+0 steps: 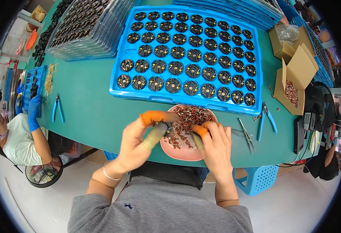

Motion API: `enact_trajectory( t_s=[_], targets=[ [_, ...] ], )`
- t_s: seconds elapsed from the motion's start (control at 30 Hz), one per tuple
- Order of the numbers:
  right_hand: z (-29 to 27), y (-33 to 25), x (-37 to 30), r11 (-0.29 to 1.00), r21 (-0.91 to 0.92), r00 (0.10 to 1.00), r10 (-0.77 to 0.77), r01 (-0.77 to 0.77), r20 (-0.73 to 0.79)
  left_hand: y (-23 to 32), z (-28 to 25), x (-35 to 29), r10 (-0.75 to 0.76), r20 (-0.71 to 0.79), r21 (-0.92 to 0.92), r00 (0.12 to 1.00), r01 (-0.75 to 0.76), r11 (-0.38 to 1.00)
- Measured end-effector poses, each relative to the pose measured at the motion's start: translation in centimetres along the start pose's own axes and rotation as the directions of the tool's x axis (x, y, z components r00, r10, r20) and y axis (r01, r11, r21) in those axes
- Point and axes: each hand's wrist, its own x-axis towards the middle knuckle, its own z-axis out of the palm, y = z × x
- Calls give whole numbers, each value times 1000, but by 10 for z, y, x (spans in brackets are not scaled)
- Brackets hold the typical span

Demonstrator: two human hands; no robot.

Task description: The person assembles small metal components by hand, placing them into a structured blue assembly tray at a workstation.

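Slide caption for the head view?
Left hand holds a dark part, right hand over a pink dish of small components, blue tray beyond.

Remotely I see a green table (89, 116) | far left: stacked clear trays (94, 44) | far centre: blue tray (129, 51) | near centre: pink dish (186, 154) | left: blue pliers (54, 110) | right: tweezers (246, 135), second pliers (261, 126), open carton (303, 66)

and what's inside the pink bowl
The pink bowl holds heaped small reddish-brown and silvery parts. The parts, left hand and right hand hide some of its floor.
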Motion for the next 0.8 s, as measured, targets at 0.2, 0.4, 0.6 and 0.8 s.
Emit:
enact_trajectory(
  t_s=[0.2,0.4,0.6,0.8],
  targets=[
    [-8,1,-1,950,308,988,99,-58,-118,-15,13,-2,18,39,111,999,-22,994],
    [-9,-5,0,545,816,935,355,-194,-15,-8,25,2,-39,118,227,992,11,974],
    [-3,-11,1,329,932,912,410,-151,3,-23,33,4,-73,162,-118,984,93,989],
    [-4,-2,-2,354,920,924,383,-168,21,-22,30,5,-36,161,-53,986,45,998]
  ],
)
